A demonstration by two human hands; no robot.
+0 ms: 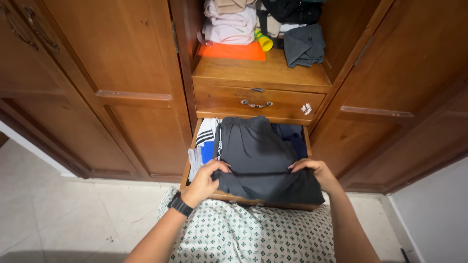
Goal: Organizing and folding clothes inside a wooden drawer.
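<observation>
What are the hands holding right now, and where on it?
Both hands, left and right, grip the dark grey folded garment at its near corners, over the open drawer.

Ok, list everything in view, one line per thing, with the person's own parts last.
dark garment: one, charcoal grey, folded on top of the open drawer
open drawer: one, brown wood, lowest, pulled out
other clothes: several, white, blue and black, left in the drawer
navy clothes: some, right in the drawer
closed drawer: one, brown, metal handle
orange sheet: one, on the shelf
pale folded clothes: a pile, pink-white, shelf
grey cloth: one, shelf right
yellow tube: one, shelf
wardrobe doors: brown, both sides
floor tiles: pale
watch: one, black, left wrist
left hand: on the garment
right hand: on the garment
</observation>
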